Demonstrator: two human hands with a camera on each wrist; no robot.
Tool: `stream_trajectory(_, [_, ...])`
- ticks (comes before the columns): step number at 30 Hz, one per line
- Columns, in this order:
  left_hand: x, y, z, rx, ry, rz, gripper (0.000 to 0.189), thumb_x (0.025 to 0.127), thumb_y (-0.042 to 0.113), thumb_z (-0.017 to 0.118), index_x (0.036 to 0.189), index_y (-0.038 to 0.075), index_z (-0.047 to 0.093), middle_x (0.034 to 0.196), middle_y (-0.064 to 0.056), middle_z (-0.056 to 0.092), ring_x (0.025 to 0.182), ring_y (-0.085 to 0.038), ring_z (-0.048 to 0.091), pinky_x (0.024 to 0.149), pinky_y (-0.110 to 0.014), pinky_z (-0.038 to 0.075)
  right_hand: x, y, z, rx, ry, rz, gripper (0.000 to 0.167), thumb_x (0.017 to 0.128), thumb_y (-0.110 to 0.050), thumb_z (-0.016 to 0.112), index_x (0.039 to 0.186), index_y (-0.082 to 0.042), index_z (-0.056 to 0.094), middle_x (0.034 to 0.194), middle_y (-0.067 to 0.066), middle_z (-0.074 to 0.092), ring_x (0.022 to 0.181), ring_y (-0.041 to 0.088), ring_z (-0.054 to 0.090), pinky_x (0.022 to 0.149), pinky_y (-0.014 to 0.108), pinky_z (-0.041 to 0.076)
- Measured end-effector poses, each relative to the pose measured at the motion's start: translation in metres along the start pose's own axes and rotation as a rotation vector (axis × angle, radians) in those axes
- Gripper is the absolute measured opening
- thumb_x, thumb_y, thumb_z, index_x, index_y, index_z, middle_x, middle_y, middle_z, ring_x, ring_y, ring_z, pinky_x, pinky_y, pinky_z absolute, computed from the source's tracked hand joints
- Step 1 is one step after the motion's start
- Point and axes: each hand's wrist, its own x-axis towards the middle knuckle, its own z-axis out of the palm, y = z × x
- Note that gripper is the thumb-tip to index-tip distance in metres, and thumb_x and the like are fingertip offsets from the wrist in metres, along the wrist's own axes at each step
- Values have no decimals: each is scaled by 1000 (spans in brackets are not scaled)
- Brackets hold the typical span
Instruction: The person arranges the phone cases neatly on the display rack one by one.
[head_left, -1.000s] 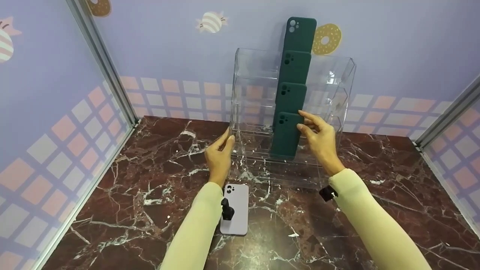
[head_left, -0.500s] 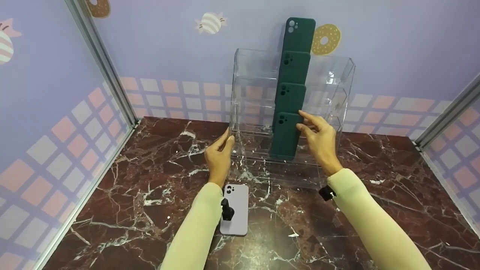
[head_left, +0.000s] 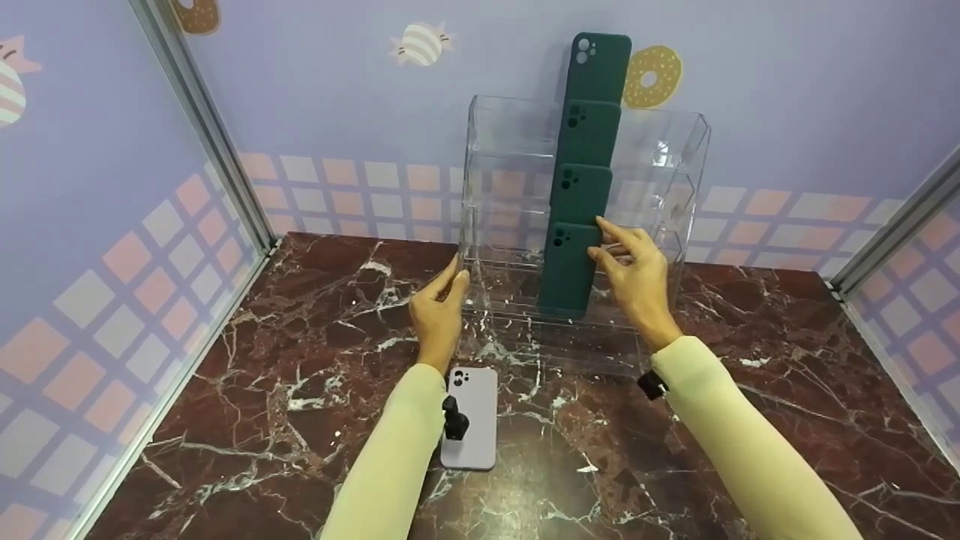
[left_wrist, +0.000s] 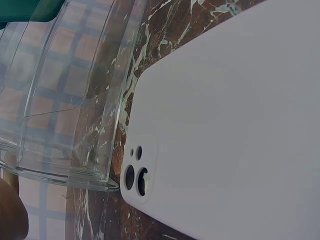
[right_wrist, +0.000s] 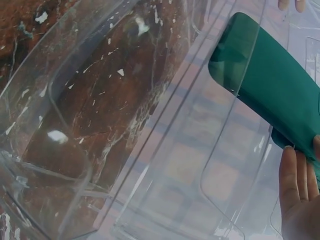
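A clear tiered display rack stands against the back wall. In its tiers several dark green phone cases lean in a column, each overlapping the one behind. My right hand pinches the upper right edge of the front green phone case, thumb in front and fingers behind. In the right wrist view, that case has its lower end behind the rack's clear front lip. My left hand holds the rack's left side, thumb on the near face. Part of this hand shows at the left wrist view's lower left corner.
A pale lilac phone case with camera holes lies flat on the dark red marble-look table, beside the left forearm and in front of the rack. Patterned walls enclose the back and both sides.
The right hand and the front green phone case have shifted slightly to the left. The left hand, the rack and the lilac phone case stay where they were.
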Motion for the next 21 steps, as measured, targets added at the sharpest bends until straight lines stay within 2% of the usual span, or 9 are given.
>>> stream_trajectory(2, [0,0,0,-8,3,6,29,98,12,79,128,10,78,126,-5,74,117,-19,72,100,-30,56,-1,0,0,-3,-2,-5,46,94,-4,81,139,-5,71,117,22,70,98,30,73,89,41,60])
stream_trajectory(5, [0,0,0,-19,2,18,30,98,11,79,128,8,77,127,-5,74,119,-19,71,101,-30,55,-4,0,-2,-4,0,-10,46,94,-4,81,139,-5,70,117,21,69,100,31,72,90,44,59])
stream_trajectory(14, [-1,-2,0,-46,-25,12,31,100,12,77,130,11,76,127,-6,74,118,-19,71,100,-32,57,-37,-5,-9,61,8,-12,46,92,3,80,137,-1,69,116,17,67,103,34,70,88,25,60])
stream_trajectory(21, [0,-1,1,-46,-6,4,30,99,11,78,129,11,77,125,-5,75,116,-17,72,98,-30,57,-67,-8,-5,153,-41,0,44,90,4,81,133,1,71,114,17,69,97,24,70,86,24,59])
